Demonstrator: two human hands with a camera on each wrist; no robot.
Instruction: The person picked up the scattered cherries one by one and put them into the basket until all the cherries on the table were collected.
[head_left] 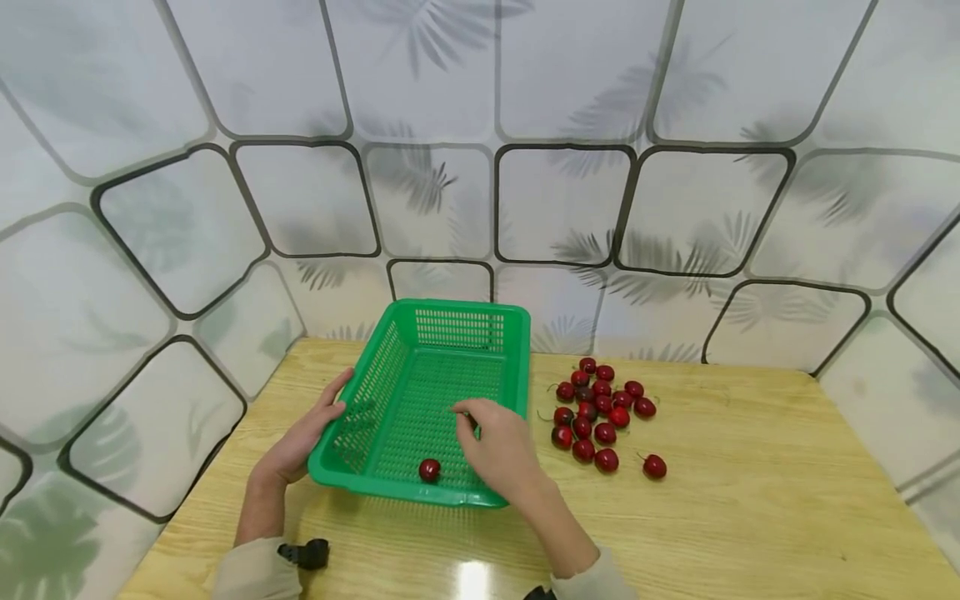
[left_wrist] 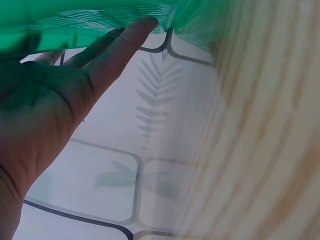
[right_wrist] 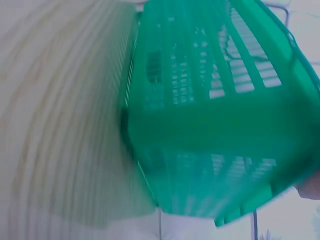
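Note:
A green plastic basket [head_left: 420, 493] with slotted walls sits on the table, one dark red cherry [head_left: 430, 470] lying near its front wall. Fingers extended, my left hand [head_left: 306, 433] rests against the outside of the basket's left side, under the rim. In the left wrist view those straight fingers [left_wrist: 117, 52] touch the green plastic. Over the basket's right half, my right hand [head_left: 498, 446] pinches thumb and forefinger together; a thin stem shows at the tips, and the hand covers most of the cherry. The right wrist view has only the basket's outer wall [right_wrist: 210, 122], blurred.
Right of the basket, several cherries [head_left: 602, 404] lie in a loose cluster, some with stems. One cherry [head_left: 655, 466] lies apart, nearer the front right. The light wooden table [head_left: 757, 492] meets a patterned cloth backdrop [head_left: 570, 208] behind and at both sides.

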